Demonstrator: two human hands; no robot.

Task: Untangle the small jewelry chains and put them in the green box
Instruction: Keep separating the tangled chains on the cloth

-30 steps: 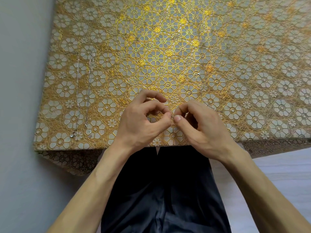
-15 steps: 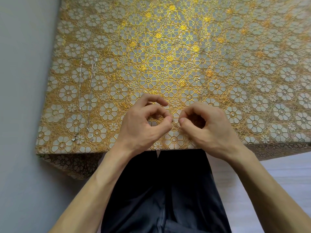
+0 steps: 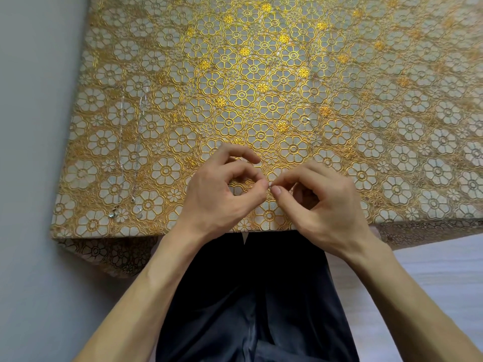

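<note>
Fingertips (image 3: 275,189) of both hands are pinching a tiny silver chain (image 3: 269,186) near the table's front edge, so I'm teasing gently, never yanking. Two straightened chains (image 3: 136,158) are lying off left on the gold tablecloth (image 3: 392,100). Green box isn't showing anywhere.

Gold floral tablecloth (image 3: 261,74), grey wall (image 3: 34,126)
</note>
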